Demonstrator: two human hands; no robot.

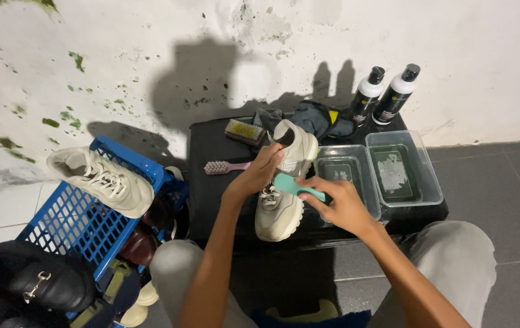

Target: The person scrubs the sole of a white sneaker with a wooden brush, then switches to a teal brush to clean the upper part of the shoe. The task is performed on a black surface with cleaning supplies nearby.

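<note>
Sneaker, cream-coloured, stands at the middle of the black surface, toe toward six o'clock. The left hand is closed round its collar from nine o'clock, thumb inside the opening. The right hand, at three o'clock of the shoe, is shut round the handle of a teal brush, whose head touches the sneaker's side near the laces.

At ten o'clock of the sneaker lies a pink brush, and beyond it, toward eleven, a wooden brush with pale bristles. Dark cloths are bunched at twelve o'clock. At two o'clock sit two clear tubs side by side (each holds a little liquid), and behind them, against the stained wall, two black bottles with white shoulders stand upright.

Off the surface at nine o'clock, a blue crate carries a second cream sneaker on its rim; darker shoes show inside it. A black loafer with a metal buckle lies at seven o'clock. The person's grey-trousered knees frame the bottom of the view.
</note>
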